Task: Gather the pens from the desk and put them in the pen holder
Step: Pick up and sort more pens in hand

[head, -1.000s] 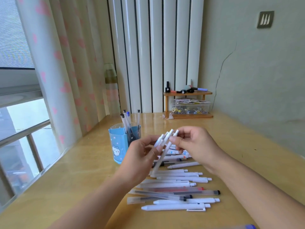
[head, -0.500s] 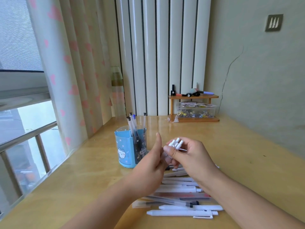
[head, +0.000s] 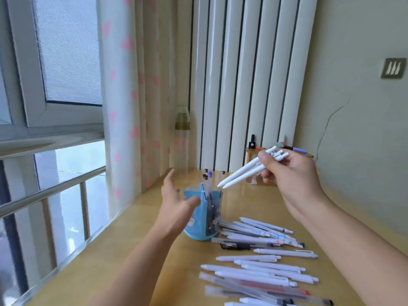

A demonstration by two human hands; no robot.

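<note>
A blue pen holder (head: pixel 199 226) stands on the wooden desk (head: pixel 123 257) with several pens upright in it. My right hand (head: pixel 291 171) is raised to the right of the holder and grips a small bundle of white pens (head: pixel 245 170), tips pointing down-left just above the holder's rim. My left hand (head: pixel 176 206) is open, fingers spread, right beside the holder's left side, thumb in front of its wall. Several white and clear pens (head: pixel 258 266) lie in a loose row on the desk to the right of the holder.
A curtain (head: pixel 132 102) and window with a rail (head: pixel 50 191) run along the desk's left edge. A small wooden shelf (head: pixel 251 152) stands at the back by the radiator (head: pixel 249 80), partly hidden by my right hand. A wall borders the right side.
My hands have separated. The right hand lifted the bundle of white pens up and toward the holder; the left hand let go, opened and moved to the holder's left side.
</note>
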